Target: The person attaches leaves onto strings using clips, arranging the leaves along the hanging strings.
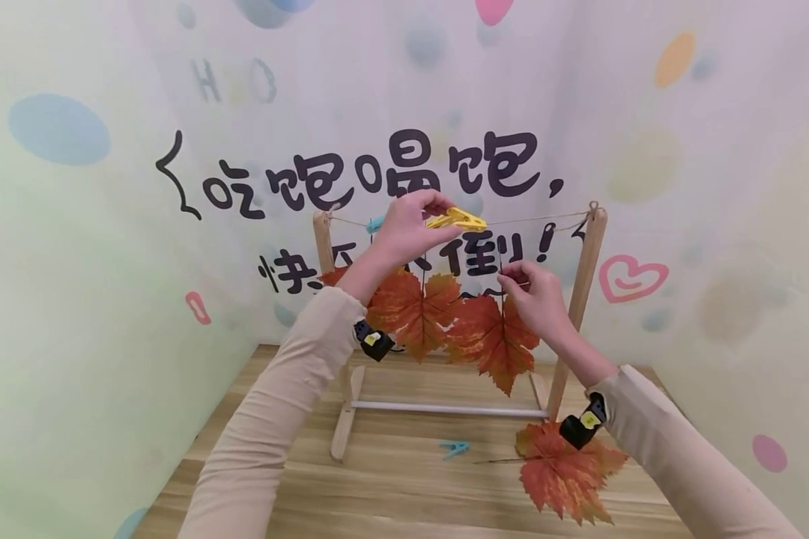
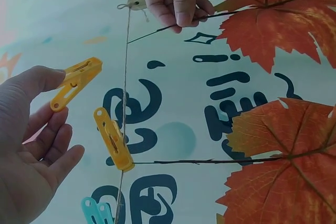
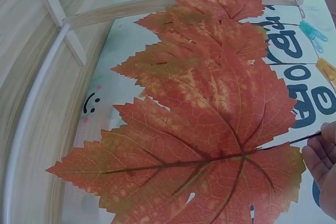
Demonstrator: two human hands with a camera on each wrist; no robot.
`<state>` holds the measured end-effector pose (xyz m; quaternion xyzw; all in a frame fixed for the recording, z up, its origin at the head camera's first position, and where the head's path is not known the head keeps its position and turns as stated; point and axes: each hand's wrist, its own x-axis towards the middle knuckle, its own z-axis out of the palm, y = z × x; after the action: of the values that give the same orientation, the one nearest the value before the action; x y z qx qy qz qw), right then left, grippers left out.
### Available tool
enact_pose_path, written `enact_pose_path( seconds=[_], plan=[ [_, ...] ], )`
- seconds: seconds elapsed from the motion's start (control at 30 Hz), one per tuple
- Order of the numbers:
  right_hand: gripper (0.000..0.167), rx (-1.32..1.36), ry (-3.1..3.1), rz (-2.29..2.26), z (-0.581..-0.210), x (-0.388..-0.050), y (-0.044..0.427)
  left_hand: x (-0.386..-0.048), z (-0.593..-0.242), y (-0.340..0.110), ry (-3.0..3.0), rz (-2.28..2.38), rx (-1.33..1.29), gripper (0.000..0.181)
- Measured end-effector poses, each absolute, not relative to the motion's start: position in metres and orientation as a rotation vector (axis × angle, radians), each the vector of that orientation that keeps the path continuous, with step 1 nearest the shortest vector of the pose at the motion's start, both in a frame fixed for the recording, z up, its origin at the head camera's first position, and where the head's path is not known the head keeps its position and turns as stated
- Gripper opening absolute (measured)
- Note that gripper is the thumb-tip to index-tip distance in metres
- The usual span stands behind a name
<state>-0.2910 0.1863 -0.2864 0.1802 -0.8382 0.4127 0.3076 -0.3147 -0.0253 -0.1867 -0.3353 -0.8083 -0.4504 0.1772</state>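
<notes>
My left hand [image 1: 407, 228] pinches a yellow clothespin [image 2: 79, 80] between thumb and fingers, close beside the thin string [image 2: 126, 61]. With its fingertips my right hand [image 1: 539, 296] holds the dark stem of an orange-red maple leaf [image 1: 502, 337], blade hanging down; the stem's tip reaches the string in the left wrist view. A second yellow clothespin [image 2: 113, 137] grips the string and the stem of another hanging leaf [image 2: 310, 182]. Farther along the string sits a teal clothespin [image 3: 314, 36]; the leaf near it is partly hidden in the head view.
Wooden posts [image 1: 583, 299] hold up the string, and a white rod [image 1: 445, 409] joins them low down. On the wooden table [image 1: 377, 494] lie a teal clothespin [image 1: 455, 449] and a loose maple leaf [image 1: 569, 475]. A printed curtain [image 1: 108, 262] hangs behind.
</notes>
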Motion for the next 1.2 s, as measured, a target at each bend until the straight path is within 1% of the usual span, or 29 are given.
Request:
enact_pose_path(
  seconds=[0.2,0.63,0.9,1.2],
  plan=[
    [0.013,0.47,-2.187,1.092,-0.278,-0.296,0.186,-0.319,-0.183,-0.019,-2.3,-1.317,-0.917,0.025],
    [0.015,0.432,-2.223,1.129,-0.263,-0.307,0.175,-0.331,-0.177,-0.016,-2.39,-1.205,-0.808,0.027],
    [0.018,0.374,-2.245,1.182,-0.259,-0.313,0.169,-0.336,-0.176,-0.013,-2.414,-1.231,-0.797,0.026],
    [0.017,0.347,-2.234,1.192,-0.26,-0.321,0.166,-0.339,-0.172,-0.014,-2.456,-1.207,-0.822,0.026]
  ],
)
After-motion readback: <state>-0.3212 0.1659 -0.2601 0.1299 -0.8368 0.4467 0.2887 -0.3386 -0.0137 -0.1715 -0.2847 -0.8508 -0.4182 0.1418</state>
